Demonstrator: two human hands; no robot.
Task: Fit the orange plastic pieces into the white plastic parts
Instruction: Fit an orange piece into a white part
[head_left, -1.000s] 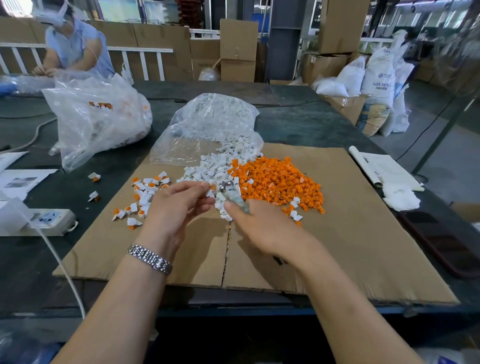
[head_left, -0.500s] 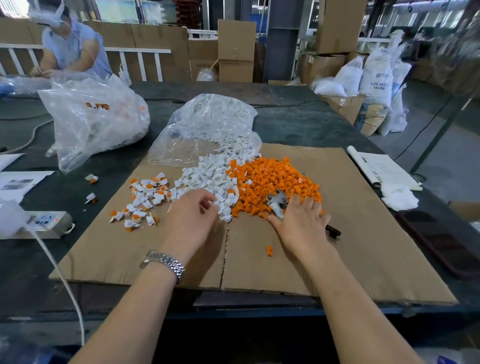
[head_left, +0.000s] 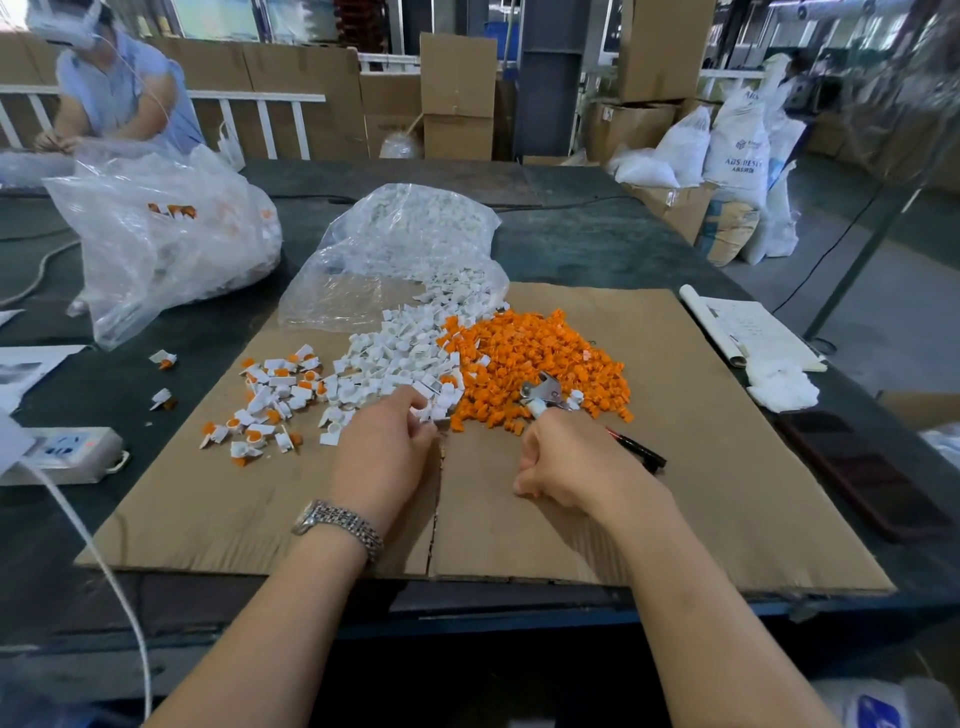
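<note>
Two hands working at the near edge of two heaps on the cardboard (head_left: 701, 467).

The left hand (head_left: 384, 457) is curling its fingers around a white part (head_left: 423, 413) at the white heap's (head_left: 395, 358) near edge. The right hand (head_left: 566, 462) is gripping a metal tool (head_left: 540, 395), fist closed, its tip lying on the orange heap (head_left: 540, 358). Both heaps hold too many pieces to count, touching mid-cardboard. Left of them are lying some two dozen fitted pieces (head_left: 275, 400); two more (head_left: 163, 358) are sitting off the cardboard's left edge. One clear bag (head_left: 405, 249) is spilling white parts at its far edge.
</note>
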